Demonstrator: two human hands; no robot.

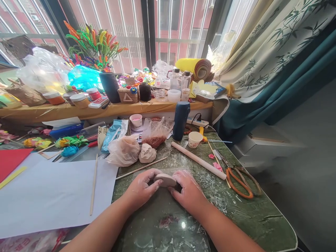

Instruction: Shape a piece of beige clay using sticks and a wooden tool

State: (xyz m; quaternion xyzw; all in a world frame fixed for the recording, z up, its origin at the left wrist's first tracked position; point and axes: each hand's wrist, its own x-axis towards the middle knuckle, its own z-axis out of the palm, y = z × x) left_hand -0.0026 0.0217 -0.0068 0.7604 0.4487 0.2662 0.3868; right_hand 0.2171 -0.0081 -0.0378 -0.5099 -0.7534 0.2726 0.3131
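I have the left hand (141,188) and the right hand (189,191) pinching a clay disc (166,180) from opposite sides, over the worktop (241,218), well in from its right edge. A clay lump (147,153) sits beyond the left hand; I see a rolling pin (198,161) past the right, scissors (240,183) along the right edge.

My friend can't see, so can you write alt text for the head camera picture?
The left hand and right hand hold a clay-like disc over a green, white-streaked table. A pale lump, smooth rod and orange-handled scissors lie nearby.
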